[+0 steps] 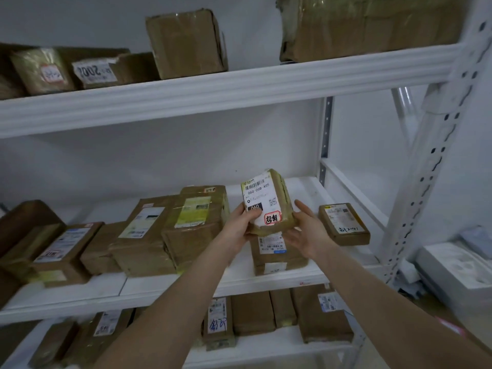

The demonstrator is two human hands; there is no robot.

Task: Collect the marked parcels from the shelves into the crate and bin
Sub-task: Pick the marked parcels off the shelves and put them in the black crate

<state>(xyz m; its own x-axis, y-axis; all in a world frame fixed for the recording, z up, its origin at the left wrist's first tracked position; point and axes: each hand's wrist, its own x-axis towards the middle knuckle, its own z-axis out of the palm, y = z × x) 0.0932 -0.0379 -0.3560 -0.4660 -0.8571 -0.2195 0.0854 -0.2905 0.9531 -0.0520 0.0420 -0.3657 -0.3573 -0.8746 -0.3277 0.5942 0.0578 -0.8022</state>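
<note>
Head — left hand (239, 226) grips parcel (266, 201), right hand (306, 230) cups.

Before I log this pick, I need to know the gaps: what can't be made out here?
Head view only.
- The crate and bin: outside the frame.
- The held parcel: fine label print too small, partly under the left hand.
- The parcel underneath: top hidden by the held parcel and right hand.
- The big box, top right: cut off by the upper edge.
- The bottom-shelf parcels: partly behind the forearms.
</note>
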